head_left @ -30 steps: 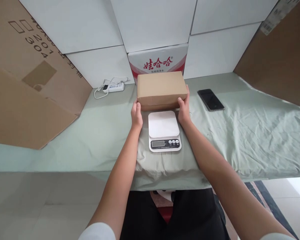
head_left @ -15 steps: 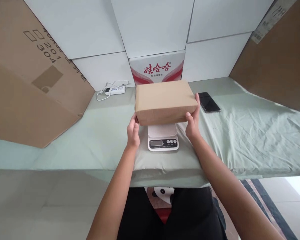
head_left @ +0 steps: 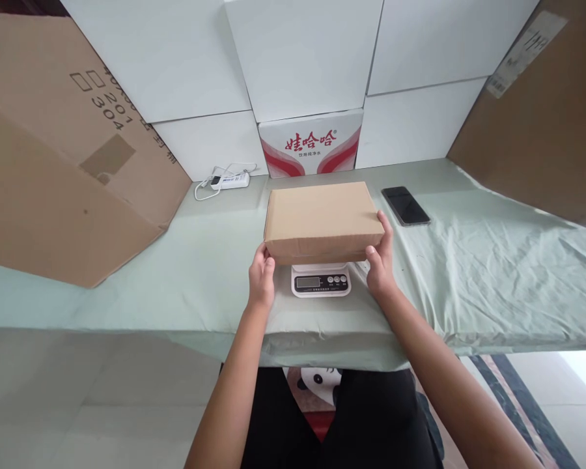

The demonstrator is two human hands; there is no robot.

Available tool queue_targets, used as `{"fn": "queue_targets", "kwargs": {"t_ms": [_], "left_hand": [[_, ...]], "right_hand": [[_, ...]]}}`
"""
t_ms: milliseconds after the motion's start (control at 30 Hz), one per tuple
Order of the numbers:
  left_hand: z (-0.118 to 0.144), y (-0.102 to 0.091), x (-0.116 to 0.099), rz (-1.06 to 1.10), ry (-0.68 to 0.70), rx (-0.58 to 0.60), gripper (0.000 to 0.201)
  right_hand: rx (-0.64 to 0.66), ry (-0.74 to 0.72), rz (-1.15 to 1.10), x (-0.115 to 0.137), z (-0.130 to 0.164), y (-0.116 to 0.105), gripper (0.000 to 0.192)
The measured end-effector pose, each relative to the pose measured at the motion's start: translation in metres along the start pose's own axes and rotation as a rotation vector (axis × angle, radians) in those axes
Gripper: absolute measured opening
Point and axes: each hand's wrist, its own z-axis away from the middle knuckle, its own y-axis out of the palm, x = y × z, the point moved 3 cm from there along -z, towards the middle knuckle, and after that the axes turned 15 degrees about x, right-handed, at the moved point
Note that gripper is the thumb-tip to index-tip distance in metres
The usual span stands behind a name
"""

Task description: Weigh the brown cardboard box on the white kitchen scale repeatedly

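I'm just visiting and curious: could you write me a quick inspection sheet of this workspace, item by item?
Surface: table under a wrinkled pale green cloth.
Job's things: brown cardboard box over a white digital scale, hiding its platform; only the display and buttons show.
Clutter: dark phone lying flat, right of the box.
Hands: left hand at the box's left front corner, right hand on its right end.
Cables: white power strip with looped cord at the back wall.
Surroundings: white boxes stacked behind, one red-printed carton, large cardboard sheets leaning on both sides.
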Motion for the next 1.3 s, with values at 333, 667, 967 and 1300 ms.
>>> {"fn": "queue_targets", "kwargs": {"t_ms": [333,667,967,1300], "left_hand": [[-0.036,-0.008,-0.02,0.015,0.049,0.072,0.075],[-0.148,-0.006,0.049,0.17,0.003,-0.039,0.093],[-0.143,-0.003,0.081,0.091,-0.12,-0.039,0.08],[-0.141,-0.005,0.085,0.037,-0.154,-0.08,0.08]], "right_hand": [[0.043,-0.013,-0.109,0.015,-0.035,-0.011,0.073],[0.035,0.01,-0.116,-0.053,-0.124,0.023,0.123],[0.038,0.054,-0.087,-0.091,-0.117,0.026,0.108],[0.031,0.11,-0.078,-0.094,-0.116,0.026,0.106]]}}
